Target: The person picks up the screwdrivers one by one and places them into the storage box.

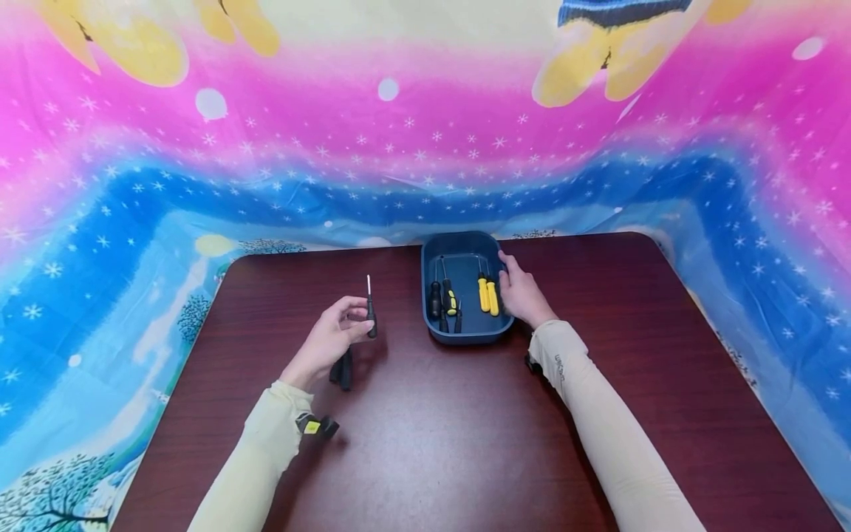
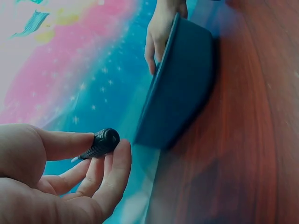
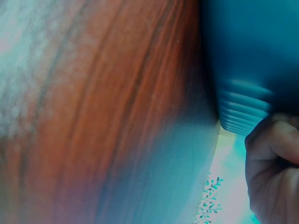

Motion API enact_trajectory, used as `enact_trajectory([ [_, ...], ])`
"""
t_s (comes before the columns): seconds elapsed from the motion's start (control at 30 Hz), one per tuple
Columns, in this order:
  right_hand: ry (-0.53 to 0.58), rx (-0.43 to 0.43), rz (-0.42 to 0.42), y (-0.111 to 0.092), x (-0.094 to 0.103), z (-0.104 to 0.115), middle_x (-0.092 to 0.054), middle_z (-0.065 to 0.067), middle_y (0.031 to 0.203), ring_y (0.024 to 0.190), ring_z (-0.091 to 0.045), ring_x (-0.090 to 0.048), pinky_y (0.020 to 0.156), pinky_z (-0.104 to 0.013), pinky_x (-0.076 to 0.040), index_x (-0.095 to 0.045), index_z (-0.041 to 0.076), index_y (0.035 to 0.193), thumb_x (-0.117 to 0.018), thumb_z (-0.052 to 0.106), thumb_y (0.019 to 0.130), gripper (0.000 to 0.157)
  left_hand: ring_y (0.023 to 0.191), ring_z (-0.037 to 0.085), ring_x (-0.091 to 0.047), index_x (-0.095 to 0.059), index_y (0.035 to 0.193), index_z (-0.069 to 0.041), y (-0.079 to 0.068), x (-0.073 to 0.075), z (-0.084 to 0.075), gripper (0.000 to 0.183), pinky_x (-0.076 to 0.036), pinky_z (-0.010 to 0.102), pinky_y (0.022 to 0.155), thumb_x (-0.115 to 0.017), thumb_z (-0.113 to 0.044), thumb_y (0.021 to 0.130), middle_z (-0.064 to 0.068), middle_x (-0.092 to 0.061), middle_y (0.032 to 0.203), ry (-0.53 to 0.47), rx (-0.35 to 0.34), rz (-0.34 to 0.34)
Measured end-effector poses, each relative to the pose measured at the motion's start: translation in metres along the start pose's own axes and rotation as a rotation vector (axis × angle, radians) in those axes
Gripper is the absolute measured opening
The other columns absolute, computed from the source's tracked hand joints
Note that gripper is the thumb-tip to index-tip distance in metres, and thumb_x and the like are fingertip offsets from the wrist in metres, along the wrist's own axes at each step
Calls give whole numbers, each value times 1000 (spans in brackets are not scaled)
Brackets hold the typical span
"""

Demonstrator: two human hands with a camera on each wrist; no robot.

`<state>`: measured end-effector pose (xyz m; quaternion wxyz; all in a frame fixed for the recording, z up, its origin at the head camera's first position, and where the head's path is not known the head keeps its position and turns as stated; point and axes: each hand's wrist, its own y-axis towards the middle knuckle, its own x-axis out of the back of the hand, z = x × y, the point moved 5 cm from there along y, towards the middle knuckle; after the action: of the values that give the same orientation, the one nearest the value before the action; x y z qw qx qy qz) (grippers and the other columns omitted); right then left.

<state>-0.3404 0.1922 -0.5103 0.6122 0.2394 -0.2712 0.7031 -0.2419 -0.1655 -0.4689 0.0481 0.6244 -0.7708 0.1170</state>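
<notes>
My left hand (image 1: 329, 340) pinches a small black-handled screwdriver (image 1: 371, 318) between thumb and fingers, its pale shaft pointing up. In the left wrist view the ribbed end of that handle (image 2: 106, 141) faces the camera. To the right, a dark blue plastic bin (image 1: 465, 338) stands near the table's far edge. My right hand (image 1: 525, 295) holds the bin by its right side wall. Inside lie two yellow-handled screwdrivers (image 1: 488, 295) on the right, and several black ones on the left, one with yellow accents (image 1: 451, 299).
Black handles (image 1: 342, 372) lie on the table just below my left hand, partly hidden by it. The dark red-brown wooden table (image 1: 425, 443) meets a colourful patterned cloth (image 1: 399, 185) at the back and sides.
</notes>
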Motion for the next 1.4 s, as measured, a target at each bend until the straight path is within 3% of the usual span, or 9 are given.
enact_trajectory([
  [0.2, 3, 2, 7, 0, 0, -1, -50, -9, 59, 46, -29, -50, 57, -41, -53, -11, 28, 168, -30, 27, 114, 57, 94, 10, -70, -50, 141, 5, 12, -16, -13, 42, -61, 38, 92, -62, 3, 100, 12, -56, 114, -78, 6, 27],
  [0.57, 13, 6, 9, -1, -1, 0, -50, -8, 60, 48, -28, -52, 56, -40, -53, -11, 27, 168, -30, 27, 114, 57, 96, 18, -71, -49, 141, 3, 40, -41, -28, 42, -58, 50, 97, -62, 2, 100, 16, -57, 118, -149, -5, 60],
  [0.87, 12, 23, -2, 0, -1, 0, -50, -8, 59, 47, -28, -51, 55, -41, -52, -13, 26, 168, -30, 27, 114, 56, 92, 19, -69, -49, 140, 6, 65, -68, -42, 42, -60, 43, 93, -62, 5, 99, 14, -55, 114, -214, -17, 89],
  [1.07, -2, 27, -7, -1, 0, 0, -50, -8, 59, 46, -27, -50, 55, -41, -52, -13, 26, 168, -31, 27, 114, 57, 102, 30, -66, -50, 140, 4, 78, -82, -49, 44, -61, 42, 91, -63, 5, 99, 14, -55, 116, -227, -2, 101],
  [1.4, 6, 24, -6, -1, 0, 1, -50, -8, 60, 46, -28, -49, 55, -41, -52, -12, 26, 168, -30, 26, 114, 57, 105, 34, -70, -51, 142, 2, 98, -95, -56, 45, -61, 42, 92, -65, 0, 99, 15, -56, 120, -185, 17, 112],
])
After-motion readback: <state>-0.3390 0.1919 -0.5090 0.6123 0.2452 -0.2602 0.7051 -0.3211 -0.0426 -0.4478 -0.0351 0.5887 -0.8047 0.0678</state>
